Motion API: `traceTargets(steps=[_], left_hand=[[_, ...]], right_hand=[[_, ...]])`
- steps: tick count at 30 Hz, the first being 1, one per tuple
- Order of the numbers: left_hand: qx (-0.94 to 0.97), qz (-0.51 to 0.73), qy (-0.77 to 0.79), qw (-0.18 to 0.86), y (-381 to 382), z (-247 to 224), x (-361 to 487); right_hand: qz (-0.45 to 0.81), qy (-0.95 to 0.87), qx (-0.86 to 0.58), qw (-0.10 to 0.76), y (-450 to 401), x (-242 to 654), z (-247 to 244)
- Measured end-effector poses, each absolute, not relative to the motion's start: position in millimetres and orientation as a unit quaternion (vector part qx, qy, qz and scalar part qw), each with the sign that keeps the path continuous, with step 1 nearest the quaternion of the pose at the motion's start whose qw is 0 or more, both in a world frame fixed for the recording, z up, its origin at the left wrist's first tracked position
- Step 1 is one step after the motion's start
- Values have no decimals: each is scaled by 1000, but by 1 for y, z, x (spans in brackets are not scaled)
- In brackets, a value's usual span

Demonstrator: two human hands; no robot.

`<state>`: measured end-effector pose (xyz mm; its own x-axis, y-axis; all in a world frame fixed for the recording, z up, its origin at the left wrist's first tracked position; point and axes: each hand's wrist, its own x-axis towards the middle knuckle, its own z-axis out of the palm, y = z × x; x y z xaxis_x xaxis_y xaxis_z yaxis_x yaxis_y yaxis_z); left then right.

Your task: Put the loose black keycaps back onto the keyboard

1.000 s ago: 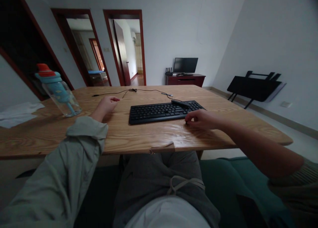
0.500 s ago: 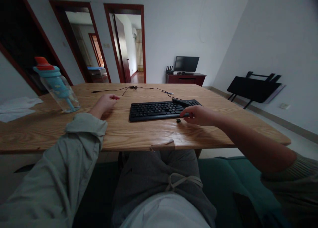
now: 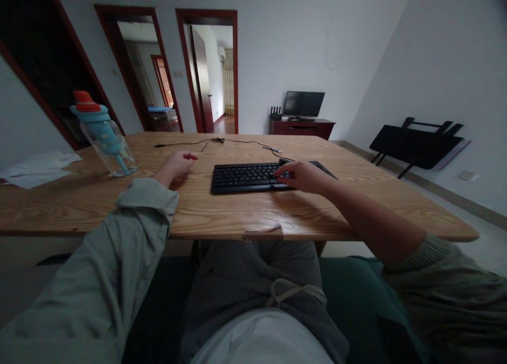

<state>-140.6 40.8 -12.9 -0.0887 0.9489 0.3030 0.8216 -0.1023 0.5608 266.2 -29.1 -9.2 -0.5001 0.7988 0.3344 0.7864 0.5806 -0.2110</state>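
A black keyboard point(image 3: 245, 177) lies on the wooden table point(image 3: 222, 211). My right hand point(image 3: 303, 177) is over its right half, thumb and fingertips drawn together above the keys. What they hold is too small and dark to make out. Behind that hand, a dark object point(image 3: 283, 161) at the keyboard's back edge is mostly hidden. My left hand point(image 3: 176, 166) rests on the table left of the keyboard, fingers loosely extended and holding nothing. A thin black cable point(image 3: 237, 141) with a small knot runs across the table behind the keyboard.
A clear bottle with a blue and orange lid point(image 3: 106, 137) stands at the left, beside crumpled white tissues point(image 3: 37, 168). Brown tape point(image 3: 263, 234) is on the table's front edge. Farther back are a monitor point(image 3: 303, 104) on a red cabinet and a folded black table point(image 3: 415, 145).
My right hand has moved left and up over the keys. The small black piece that lay in front of the keyboard no longer shows. The whole view has shifted slightly; my left hand stays resting.
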Motion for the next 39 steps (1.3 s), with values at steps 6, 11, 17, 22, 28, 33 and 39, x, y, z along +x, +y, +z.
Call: traceTargets(steps=[6, 11, 17, 22, 28, 33, 39], left_hand=[[670, 315, 666, 92, 37, -9, -139], [667, 308, 669, 107, 37, -10, -139], [668, 314, 665, 114, 35, -9, -137], [673, 313, 661, 109, 39, -12, -140], [680, 317, 654, 101, 40, -14, -143], [687, 313, 649, 95, 40, -14, -143], [688, 298, 654, 95, 41, -17, -143]], right_hand=[[11, -866, -460, 193, 1, 254, -19], [33, -864, -458, 204, 2, 257, -27], [44, -863, -456, 214, 2, 262, -35], [6, -878, -426, 218, 1, 261, -38], [-29, -890, -398, 222, -8, 260, -43], [6, -872, -435, 224, -11, 259, -39], [-33, -876, -451, 168, -16, 251, -34]])
